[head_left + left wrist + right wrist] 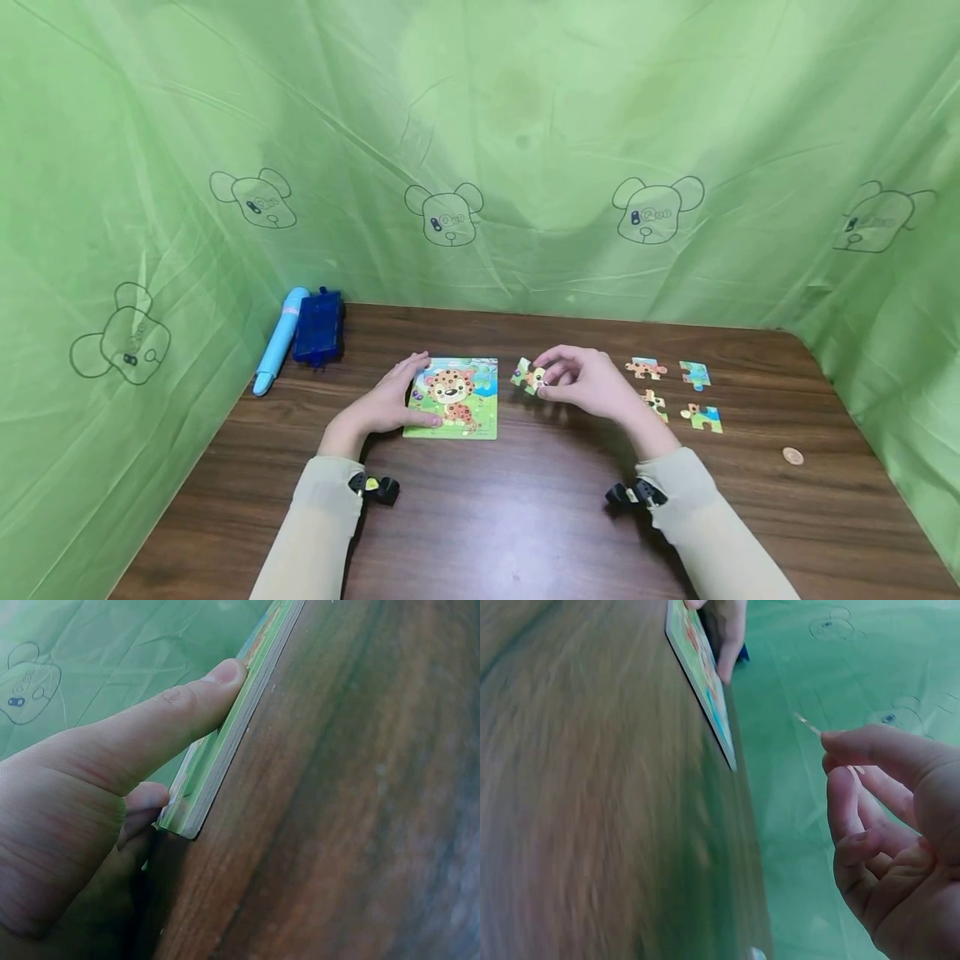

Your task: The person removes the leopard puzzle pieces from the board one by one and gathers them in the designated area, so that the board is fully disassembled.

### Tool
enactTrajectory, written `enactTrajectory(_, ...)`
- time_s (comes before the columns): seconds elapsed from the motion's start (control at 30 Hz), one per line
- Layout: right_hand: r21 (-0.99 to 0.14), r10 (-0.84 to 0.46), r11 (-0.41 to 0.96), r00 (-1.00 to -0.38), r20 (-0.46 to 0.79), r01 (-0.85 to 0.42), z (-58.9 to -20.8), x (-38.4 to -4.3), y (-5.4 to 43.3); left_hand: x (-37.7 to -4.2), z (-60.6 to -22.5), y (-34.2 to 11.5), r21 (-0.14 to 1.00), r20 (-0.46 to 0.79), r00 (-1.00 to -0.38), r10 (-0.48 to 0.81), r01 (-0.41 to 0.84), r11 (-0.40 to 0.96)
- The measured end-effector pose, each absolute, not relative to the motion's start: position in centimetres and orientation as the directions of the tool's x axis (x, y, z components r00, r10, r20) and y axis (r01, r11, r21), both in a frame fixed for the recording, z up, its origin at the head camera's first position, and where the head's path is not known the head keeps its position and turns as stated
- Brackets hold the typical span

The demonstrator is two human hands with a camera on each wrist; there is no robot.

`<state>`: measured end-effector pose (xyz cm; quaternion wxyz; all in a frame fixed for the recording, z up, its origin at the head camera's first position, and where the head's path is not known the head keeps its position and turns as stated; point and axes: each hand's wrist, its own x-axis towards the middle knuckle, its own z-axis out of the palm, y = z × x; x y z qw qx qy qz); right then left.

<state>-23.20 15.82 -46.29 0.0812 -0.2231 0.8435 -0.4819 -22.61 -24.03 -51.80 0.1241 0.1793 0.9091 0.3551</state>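
Observation:
A square leopard-picture puzzle board (477,406) lies flat on the table in the middle of the head view. My left hand (388,398) rests along its left side, the straight thumb (180,709) lying over its near edge and the fingers at its far left corner. To the right of the board, my right hand (581,379) pinches a jigsaw piece (522,375) between thumb and fingers, above the table. This piece appears edge-on in the right wrist view. Beyond my right wrist lie loose jigsaw pieces (694,374), one partly hidden by the forearm.
A blue plastic case (318,327) and a light-blue stick-like object (281,342) lie at the back left. A small round disc (792,456) sits at the right on the brown wooden table (495,533). Green curtain (525,275) encloses the back and sides.

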Motion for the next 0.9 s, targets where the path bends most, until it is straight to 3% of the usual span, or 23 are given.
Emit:
enactTrajectory(0.47,-0.814,-0.446,0.465,-0.886,0.125,-0.349,-45.3,-22.5,22.6,-22.5,-51.9,-24.0,0.676,-0.094,-0.906,0.412,0.245,0.695)
enactTrajectory(0.9,-0.778,-0.48,0.557,-0.877,-0.017,-0.29,-46.7,-23.0,26.6,-22.5,-52.2,-24.1,0.664,-0.097,-0.908,0.407,0.245,0.707)
